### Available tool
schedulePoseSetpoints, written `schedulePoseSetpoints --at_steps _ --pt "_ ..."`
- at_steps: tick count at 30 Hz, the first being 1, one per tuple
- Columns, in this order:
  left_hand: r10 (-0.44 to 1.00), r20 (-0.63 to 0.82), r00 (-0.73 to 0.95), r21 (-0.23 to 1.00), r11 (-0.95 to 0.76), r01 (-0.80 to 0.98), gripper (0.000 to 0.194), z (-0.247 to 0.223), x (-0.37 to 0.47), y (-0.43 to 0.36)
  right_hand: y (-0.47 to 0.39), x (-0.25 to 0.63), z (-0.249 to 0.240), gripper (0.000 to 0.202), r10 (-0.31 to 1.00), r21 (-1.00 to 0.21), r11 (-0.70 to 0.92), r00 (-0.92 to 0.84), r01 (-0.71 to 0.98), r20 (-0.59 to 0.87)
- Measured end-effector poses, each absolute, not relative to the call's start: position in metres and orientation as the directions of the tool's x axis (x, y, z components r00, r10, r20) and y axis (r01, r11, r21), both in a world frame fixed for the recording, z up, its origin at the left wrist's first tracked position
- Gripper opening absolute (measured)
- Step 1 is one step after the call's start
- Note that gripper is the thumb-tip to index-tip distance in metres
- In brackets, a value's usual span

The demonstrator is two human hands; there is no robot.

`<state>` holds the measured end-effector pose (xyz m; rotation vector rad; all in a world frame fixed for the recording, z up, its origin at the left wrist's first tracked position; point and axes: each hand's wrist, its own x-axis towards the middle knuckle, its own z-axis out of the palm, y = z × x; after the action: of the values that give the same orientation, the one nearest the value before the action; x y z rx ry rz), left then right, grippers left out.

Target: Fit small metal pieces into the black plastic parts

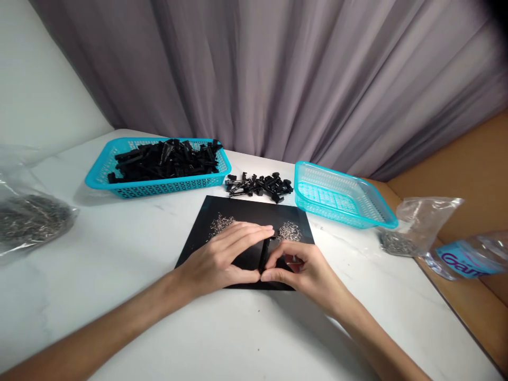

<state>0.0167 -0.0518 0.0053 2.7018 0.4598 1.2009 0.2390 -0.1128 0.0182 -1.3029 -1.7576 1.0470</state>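
Observation:
A slim black plastic part [264,254] stands between my hands over the black mat [246,209]. My left hand [230,253] holds it, with the fingertips at its far end and the thumb at its near end. At the near end, the thumb and index finger of my right hand [297,264] pinch it from the right side. Whether a smaller piece is between those fingertips is hidden. Small metal pieces lie on the mat in a left pile [220,223], just beyond my left hand, and a right pile [289,232], just beyond my right hand.
Behind the mat is a heap of black parts [260,185]. A blue basket [170,185] full of black parts stands back left, another blue basket [341,214] back right. Bags of metal pieces [32,217] [400,243] lie on both sides; a bottle [464,259] is at the right.

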Motion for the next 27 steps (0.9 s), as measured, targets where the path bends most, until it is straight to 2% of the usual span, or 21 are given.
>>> schedulePoseSetpoints --at_steps 4,7,14,22,24,27 --pt "0.504 0.649 0.570 0.425 -0.862 0.277 0.064 0.007 0.018 -0.052 -0.113 0.243 0.024 0.027 0.962 -0.944 0.140 -0.268 0.299 0.058" --pt "0.574 0.616 0.539 0.497 -0.814 0.299 0.063 0.009 0.018 -0.052 -0.114 0.247 0.030 0.028 0.954 -0.952 0.128 -0.297 0.277 0.042" --pt "0.585 0.615 0.529 0.518 -0.806 0.288 0.067 0.009 0.020 -0.053 -0.113 0.252 0.038 0.027 0.941 -0.919 0.211 -0.322 0.332 0.100" --pt "0.655 0.585 0.478 0.585 -0.749 0.311 0.068 0.011 0.023 -0.054 -0.117 0.259 0.029 0.045 0.934 -0.762 0.325 -0.062 0.560 0.352" --pt "0.689 0.558 0.463 0.622 -0.716 0.315 0.068 0.010 0.023 -0.054 -0.119 0.260 0.027 0.049 0.944 -0.800 0.296 -0.035 0.522 0.327" --pt "0.726 0.511 0.460 0.662 -0.674 0.328 0.068 0.009 0.022 -0.054 -0.122 0.256 0.029 0.043 0.969 -0.919 0.248 -0.087 0.307 0.233"
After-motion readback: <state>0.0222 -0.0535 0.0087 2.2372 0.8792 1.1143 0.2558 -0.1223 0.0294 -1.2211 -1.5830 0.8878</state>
